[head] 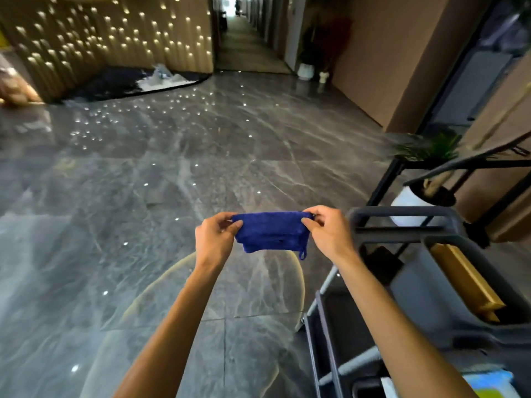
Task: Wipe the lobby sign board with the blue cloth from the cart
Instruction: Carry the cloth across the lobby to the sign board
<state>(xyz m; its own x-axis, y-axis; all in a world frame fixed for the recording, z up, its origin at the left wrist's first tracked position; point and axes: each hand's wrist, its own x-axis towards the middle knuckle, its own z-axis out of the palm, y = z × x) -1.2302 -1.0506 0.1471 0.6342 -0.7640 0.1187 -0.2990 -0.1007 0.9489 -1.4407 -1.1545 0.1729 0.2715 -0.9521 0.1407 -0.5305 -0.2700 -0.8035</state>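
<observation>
A folded blue cloth is stretched between both hands in front of me, above the floor. My left hand pinches its left top corner and my right hand pinches its right top corner. A small loop hangs from the cloth's lower right corner. The grey cleaning cart stands just to the right of my right arm. I do not see a sign board.
Glossy grey marble floor spreads ahead and to the left. A lit slatted wall stands at the back left, with a corridor beyond. A black plant stand and a brown wall are at the right. A wooden-handled tool lies in the cart.
</observation>
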